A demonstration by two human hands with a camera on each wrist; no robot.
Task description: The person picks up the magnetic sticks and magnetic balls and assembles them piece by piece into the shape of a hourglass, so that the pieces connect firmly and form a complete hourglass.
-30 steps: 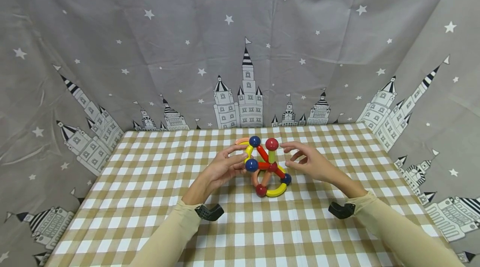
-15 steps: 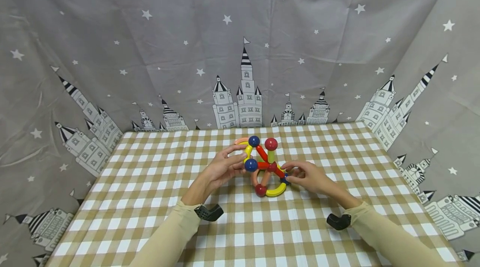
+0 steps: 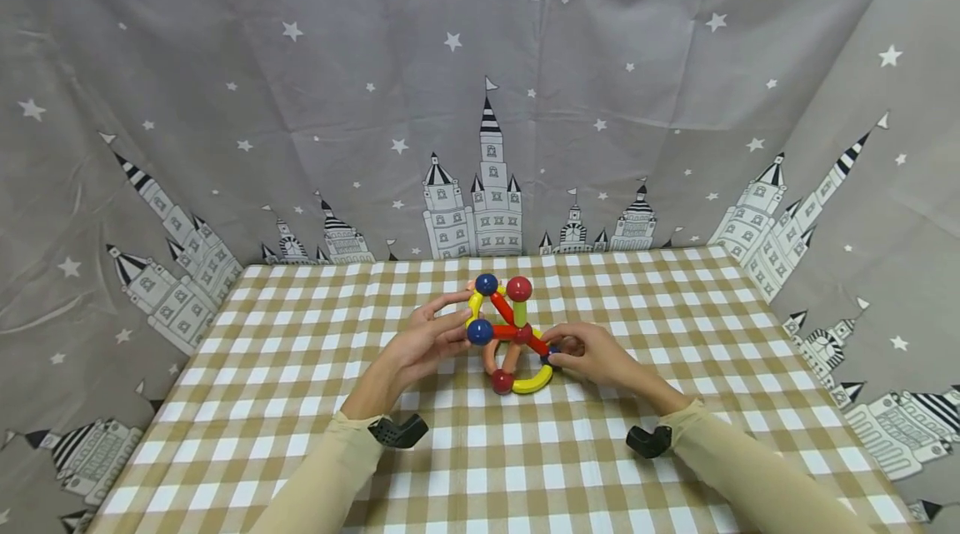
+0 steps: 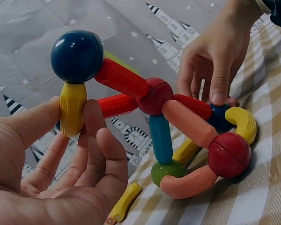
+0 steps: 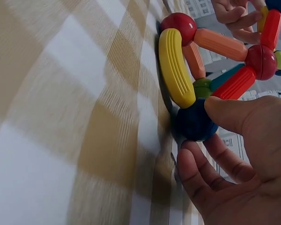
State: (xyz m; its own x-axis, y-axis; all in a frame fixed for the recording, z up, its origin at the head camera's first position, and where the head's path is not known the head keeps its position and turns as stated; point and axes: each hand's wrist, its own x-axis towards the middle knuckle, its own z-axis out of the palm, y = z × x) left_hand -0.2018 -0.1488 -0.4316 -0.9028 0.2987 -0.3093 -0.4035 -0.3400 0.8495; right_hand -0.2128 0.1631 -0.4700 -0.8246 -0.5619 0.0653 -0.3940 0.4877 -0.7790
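Observation:
A magnetic ball-and-rod structure (image 3: 522, 334) stands mid-table, its curved-rod base on the cloth. My left hand (image 3: 420, 342) pinches its upright yellow rod (image 4: 72, 112) between thumb and fingers, just under a big blue ball (image 4: 77, 56). Low on the other side, my right hand (image 3: 596, 355) grips the blue base ball (image 5: 194, 122), thumb on top. Red rods run from the central red ball (image 4: 154, 96) to the blue balls. A light green rod (image 3: 521, 314) rises from it to a red top ball (image 3: 519, 289). The base also has a green ball (image 4: 166, 174) and a yellow curved rod (image 5: 174, 68).
A checked cloth (image 3: 300, 401) covers the table. Behind the structure, a loose-looking yellow piece (image 4: 125, 202) lies on the cloth, partly hidden by the left hand. A grey curtain (image 3: 420, 84) printed with castles stands along the table's back and sides.
My right hand came down from beside the red top ball and took hold of the blue base ball. Both hands and the structure have since shifted a little left.

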